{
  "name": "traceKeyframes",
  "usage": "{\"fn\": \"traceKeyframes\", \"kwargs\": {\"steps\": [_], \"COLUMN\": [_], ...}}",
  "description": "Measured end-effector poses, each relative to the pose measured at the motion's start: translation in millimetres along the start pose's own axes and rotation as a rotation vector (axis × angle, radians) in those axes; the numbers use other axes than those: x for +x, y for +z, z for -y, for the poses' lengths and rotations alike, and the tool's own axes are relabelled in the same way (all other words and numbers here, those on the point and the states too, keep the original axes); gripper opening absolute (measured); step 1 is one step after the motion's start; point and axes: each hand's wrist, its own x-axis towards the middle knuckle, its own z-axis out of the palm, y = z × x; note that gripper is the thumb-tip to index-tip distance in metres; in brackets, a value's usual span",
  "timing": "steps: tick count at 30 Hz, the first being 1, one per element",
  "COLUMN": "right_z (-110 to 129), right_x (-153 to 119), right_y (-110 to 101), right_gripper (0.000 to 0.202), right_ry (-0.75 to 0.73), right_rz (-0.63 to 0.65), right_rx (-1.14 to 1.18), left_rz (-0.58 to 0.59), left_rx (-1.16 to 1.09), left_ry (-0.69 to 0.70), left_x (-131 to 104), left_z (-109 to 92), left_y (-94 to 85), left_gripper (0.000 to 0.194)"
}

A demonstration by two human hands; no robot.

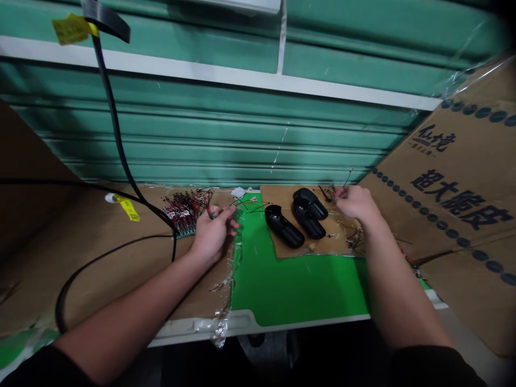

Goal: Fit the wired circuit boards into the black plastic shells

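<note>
My left hand (214, 232) is closed in a pinch on thin red and black wires, just right of a green circuit board (186, 232) crowded with wired parts. Some of these wires stretch right toward a black curved shell (284, 227). At the back right, my right hand (355, 203) pinches a small bundle of thin wires (331, 193) above a cardboard sheet. Between the hands, two more black shells (309, 215) lie together on that sheet. More loose wired parts (355, 238) rest below my right hand.
A green mat (298, 293) covers the middle of the table. Cardboard (133, 269) lies on the left, with black cables (114, 115) crossing above it. A printed cardboard box (455, 183) stands at the right. Green slatted panels (226, 129) rise behind.
</note>
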Motion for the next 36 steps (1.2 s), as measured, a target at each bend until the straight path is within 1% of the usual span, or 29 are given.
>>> {"fn": "traceKeyframes", "kwargs": {"steps": [2, 3, 4, 5, 7, 8, 9, 10, 11, 12, 13, 14, 15, 16, 18, 21, 23, 26, 32, 36], "right_z": [-1.8, -1.8, -0.7, 1.8, 12.2, 20.6, 31.1, 43.5, 57.1, 71.2, 85.2, 98.2, 109.7, 119.2, 131.9, 137.6, 136.7, 134.3, 133.6, 130.6], "right_x": [0.8, 0.4, -0.9, -3.4, -12.9, -20.4, -29.8, -41.2, -54.4, -68.9, -84.2, -99.5, -113.9, -126.8, -145.3, -154.1, -151.7, -146.2, -142.9, -135.9], "right_y": [0.4, 0.0, -0.9, -2.5, -6.7, -8.7, -10.0, -10.5, -9.7, -7.7, -4.5, -0.2, 4.7, 10.1, 20.8, 33.6, 39.8, 47.3, 58.8, 59.4], "right_gripper": [0.009, 0.008, 0.011, 0.017, 0.025, 0.026, 0.024, 0.026, 0.033, 0.04, 0.044, 0.042, 0.038, 0.034, 0.038, 0.037, 0.034, 0.031, 0.032, 0.032], "right_ry": [0.035, 0.041, 0.044, 0.044, 0.031, -0.013, -0.093, -0.209, -0.31, -0.386, -0.459, -0.514, -0.548, -0.572, -0.599, -0.637, -0.602, -0.515, -0.421, -0.4], "right_rz": [0.134, 0.176, 0.19, 0.174, 0.069, -0.014, -0.073, -0.086, -0.041, 0.066, 0.236, 0.381, 0.465, 0.49, 0.478, 0.42, 0.356, 0.273, 0.262, 0.26], "right_rx": [-0.086, -0.131, -0.182, -0.233, -0.288, -0.255, -0.175, -0.042, 0.133, 0.309, 0.472, 0.598, 0.683, 0.729, 0.721, 0.727, 0.767, 0.847, 0.949, 1.008], "left_rz": [0.018, 0.027, 0.037, 0.045, 0.058, 0.066, 0.077, 0.088, 0.097, 0.107, 0.115, 0.126, 0.136, 0.152, 0.2, 0.291, 0.33, 0.355, 0.432, 0.483], "left_rx": [-0.001, -0.001, 0.0, -0.001, -0.01, -0.015, -0.02, -0.025, -0.028, -0.031, -0.035, -0.04, -0.047, -0.054, -0.061, -0.025, 0.02, 0.074, 0.154, 0.264], "left_ry": [-0.01, -0.015, -0.02, -0.023, -0.024, -0.021, -0.016, -0.01, -0.006, -0.004, -0.001, 0.001, 0.003, 0.002, -0.003, 0.003, 0.013, 0.005, 0.021, 0.047], "left_x": [-1.6, -2.6, -3.7, -4.9, -7.6, -8.8, -10.0, -11.1, -12.1, -13.1, -14.1, -15.2, -16.5, -18.0, -21.7, -27.8, -31.1, -33.5, -28.9, -22.4], "left_z": [-0.2, -0.3, -0.4, -0.4, -0.1, 0.2, 0.7, 1.2, 1.7, 2.2, 2.7, 3.2, 3.8, 4.4, 6.2, 9.8, 11.7, 11.7, 7.9, 9.7], "left_y": [0.3, 0.4, 0.6, 0.9, 1.8, 2.4, 3.0, 3.6, 4.1, 4.7, 5.2, 5.6, 6.0, 6.4, 7.2, 8.2, 8.8, 9.1, 6.6, 2.6], "left_gripper": [0.06, 0.06, 0.06, 0.061, 0.062, 0.063, 0.064, 0.065, 0.066, 0.067, 0.068, 0.069, 0.069, 0.07, 0.069, 0.067, 0.067, 0.069, 0.066, 0.059]}}
